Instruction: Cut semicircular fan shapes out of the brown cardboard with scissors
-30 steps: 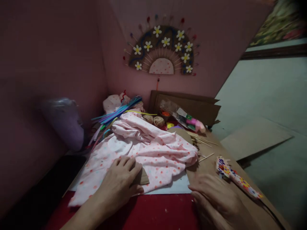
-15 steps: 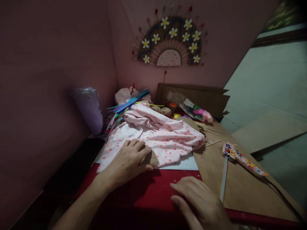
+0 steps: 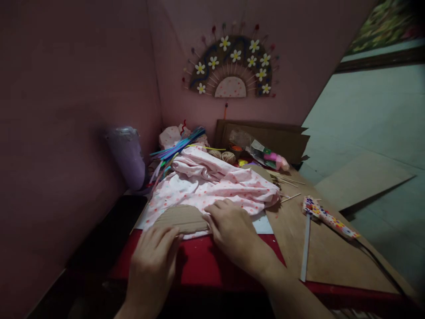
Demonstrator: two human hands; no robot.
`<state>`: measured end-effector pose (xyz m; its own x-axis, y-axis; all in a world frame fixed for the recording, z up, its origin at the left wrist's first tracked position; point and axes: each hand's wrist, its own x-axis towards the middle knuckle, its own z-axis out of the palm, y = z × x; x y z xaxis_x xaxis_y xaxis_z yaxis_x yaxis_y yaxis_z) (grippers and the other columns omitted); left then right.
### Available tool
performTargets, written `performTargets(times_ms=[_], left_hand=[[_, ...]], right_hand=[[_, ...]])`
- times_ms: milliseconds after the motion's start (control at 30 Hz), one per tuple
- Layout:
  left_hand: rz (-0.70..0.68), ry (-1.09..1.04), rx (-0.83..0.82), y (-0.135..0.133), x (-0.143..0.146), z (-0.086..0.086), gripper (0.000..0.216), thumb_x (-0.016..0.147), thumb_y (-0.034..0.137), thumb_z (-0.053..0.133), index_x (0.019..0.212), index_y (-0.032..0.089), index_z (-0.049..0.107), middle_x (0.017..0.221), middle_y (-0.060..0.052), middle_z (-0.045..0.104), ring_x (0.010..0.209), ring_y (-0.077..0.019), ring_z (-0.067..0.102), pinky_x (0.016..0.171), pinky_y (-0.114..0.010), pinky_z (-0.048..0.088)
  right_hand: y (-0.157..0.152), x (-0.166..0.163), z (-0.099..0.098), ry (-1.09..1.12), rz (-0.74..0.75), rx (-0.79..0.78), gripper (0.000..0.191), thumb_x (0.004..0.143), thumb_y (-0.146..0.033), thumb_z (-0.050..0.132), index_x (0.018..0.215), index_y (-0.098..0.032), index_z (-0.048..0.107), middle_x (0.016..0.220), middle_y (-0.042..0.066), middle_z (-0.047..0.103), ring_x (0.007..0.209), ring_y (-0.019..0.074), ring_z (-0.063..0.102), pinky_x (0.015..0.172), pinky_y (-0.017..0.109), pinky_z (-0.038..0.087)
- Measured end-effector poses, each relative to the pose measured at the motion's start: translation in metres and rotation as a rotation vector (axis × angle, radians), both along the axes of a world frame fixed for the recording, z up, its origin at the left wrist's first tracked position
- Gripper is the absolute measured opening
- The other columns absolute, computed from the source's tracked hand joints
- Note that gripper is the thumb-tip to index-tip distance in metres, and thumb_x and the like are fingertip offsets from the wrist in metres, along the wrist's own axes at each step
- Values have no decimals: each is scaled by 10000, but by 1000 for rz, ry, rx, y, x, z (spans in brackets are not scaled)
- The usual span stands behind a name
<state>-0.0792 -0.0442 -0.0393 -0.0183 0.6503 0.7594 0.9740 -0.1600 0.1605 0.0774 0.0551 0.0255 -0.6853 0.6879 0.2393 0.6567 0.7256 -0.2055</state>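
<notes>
A half circle of corrugated cardboard (image 3: 182,220) lies flat on pink fabric with red dots (image 3: 229,195), its straight side towards me near the cloth's front edge. My left hand (image 3: 153,254) has its fingers closed at the left end of that straight side. At the right end, my right hand (image 3: 234,232) grips the corner with curled fingers, its knuckles over the cloth. How much fabric is caught in either hand cannot be made out. Under the fabric, a white sheet (image 3: 264,224) shows on the red tabletop (image 3: 199,261).
A flowered hot glue gun (image 3: 328,217) with a cord and a ruler-like strip (image 3: 305,248) lie on brown board (image 3: 288,248) at right. Behind the cloth are pipe cleaners (image 3: 182,144), twine balls (image 3: 228,157) and thin sticks (image 3: 287,179). A decorated half-round piece (image 3: 232,62) hangs on the wall.
My left hand has slid back to the left, uncovering the cardboard half circle. My right hand has moved forward and left from the table edge onto the cardboard's right end.
</notes>
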Motion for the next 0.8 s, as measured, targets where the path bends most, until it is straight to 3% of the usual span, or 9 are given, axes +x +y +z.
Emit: performTargets(times_ms=[167,333,467,633,800], left_hand=[[-21,21,-81,7,28,-10,116,852,134,557,936,161,632,895,-67,681,834,-217,591,730,-361,469],[-55,-6,-69,5,26,-12,91,841,107,574,898,162,619,844,-56,675,825,-196,596,745,-343,470],[-13,-23,-7,-8,11,-15,148,823,95,605,957,158,610,832,-57,672,794,-179,596,740,-333,477],[111,70,44,-17,-3,-22,228,795,76,632,1012,146,620,975,-102,697,933,-236,606,835,-415,470],[118,93,41,-17,-4,-25,220,797,89,634,1006,155,628,986,-88,708,928,-224,618,841,-393,475]], right_hand=[[13,-39,-24,19,-17,-29,257,871,-366,591,1021,-157,598,988,98,612,912,255,563,714,334,443],[20,-39,-47,129,19,-84,283,825,-379,657,1008,-173,595,988,82,587,925,224,546,761,307,432],[29,-34,-49,196,46,-181,315,797,-388,688,1019,-177,613,979,65,599,923,205,555,760,289,415],[41,-37,-52,230,46,-283,332,717,-405,750,942,-182,650,921,42,647,847,193,568,691,272,389],[43,-38,-55,287,54,-301,239,781,-320,693,977,-187,665,941,44,687,865,191,584,734,276,393]])
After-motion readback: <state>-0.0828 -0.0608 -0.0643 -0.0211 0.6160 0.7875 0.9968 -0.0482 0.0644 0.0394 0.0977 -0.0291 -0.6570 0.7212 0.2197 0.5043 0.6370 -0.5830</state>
